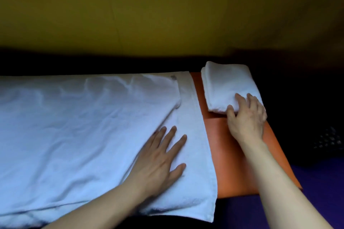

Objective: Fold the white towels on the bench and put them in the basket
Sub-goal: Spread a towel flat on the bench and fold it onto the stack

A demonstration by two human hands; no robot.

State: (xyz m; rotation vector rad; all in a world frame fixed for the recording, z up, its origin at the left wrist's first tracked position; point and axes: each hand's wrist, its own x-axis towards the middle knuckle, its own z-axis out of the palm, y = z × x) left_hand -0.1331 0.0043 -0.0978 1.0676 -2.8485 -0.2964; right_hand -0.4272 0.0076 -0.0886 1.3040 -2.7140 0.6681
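A large white towel [74,126] lies spread over the orange bench [240,163], with a second layer folded across its upper left part. My left hand [160,160] rests flat on its right portion, fingers straight and spread. At the bench's far right end lies a small folded white towel [227,83]. My right hand [247,115] holds its near corner, the thumb at the front edge and the fingers curled over the top.
A dark perforated basket [329,141] stands in shadow at the far right, below the bench end. A yellow-olive wall [167,9] rises behind the bench. Purple flooring [316,191] shows at the lower right.
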